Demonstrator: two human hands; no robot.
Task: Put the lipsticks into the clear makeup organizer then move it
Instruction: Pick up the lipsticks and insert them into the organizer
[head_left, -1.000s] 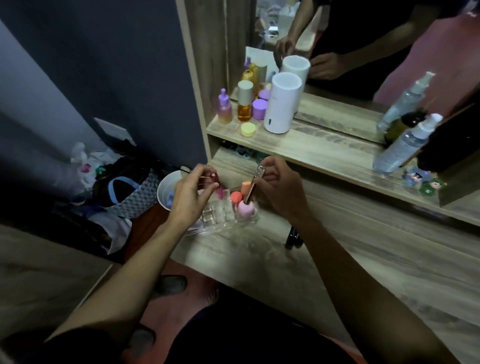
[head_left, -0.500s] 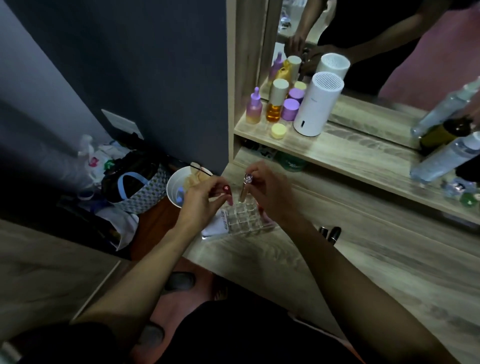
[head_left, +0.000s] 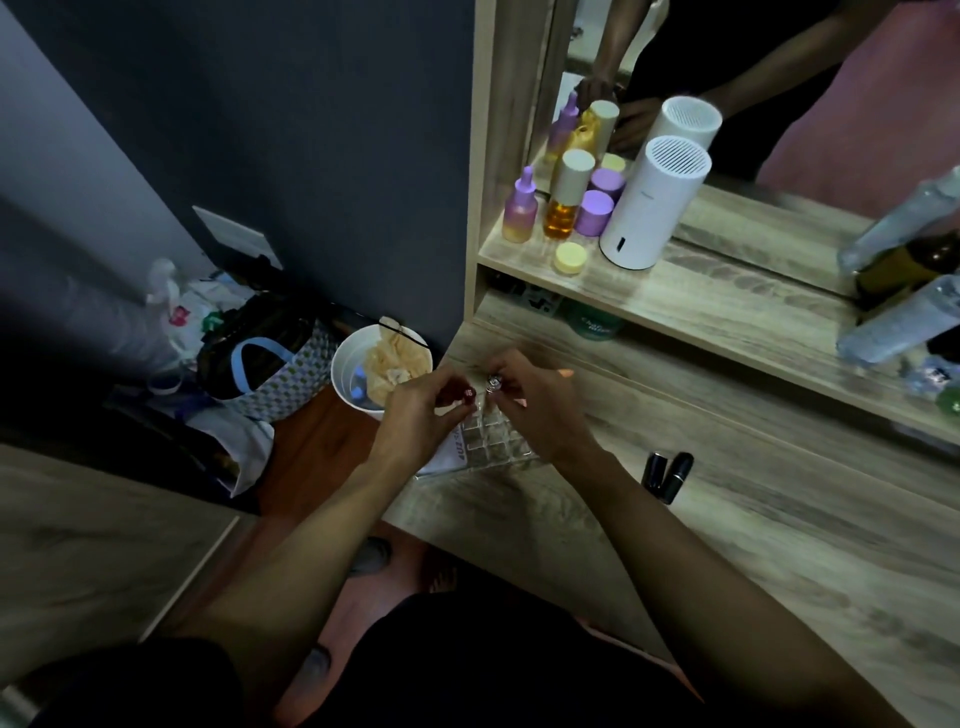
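The clear makeup organizer (head_left: 493, 441), a grid of small square cells, stands near the left end of the wooden desk. My left hand (head_left: 421, 410) holds a red-capped lipstick (head_left: 468, 393) upright over its far left cells. My right hand (head_left: 540, 405) grips a silver-topped lipstick (head_left: 492, 383) right beside it, over the organizer's far edge. The two tops almost touch. Two black lipsticks (head_left: 667, 475) lie on the desk to the right of the organizer. My right hand hides the organizer's right part.
A white bucket (head_left: 347, 371) with crumpled cloth stands on the floor left of the desk. Bags (head_left: 260, 364) lie beyond it. On the shelf (head_left: 727, 306) above stand purple and amber bottles (head_left: 563, 202), a white cylinder (head_left: 652, 202) and spray bottles (head_left: 904, 322). A mirror (head_left: 779, 78) backs the shelf.
Both hands have brought their lipsticks closer together over the organizer. The view has shifted left, and the pink and orange items seen by the organizer a second ago are now hidden.
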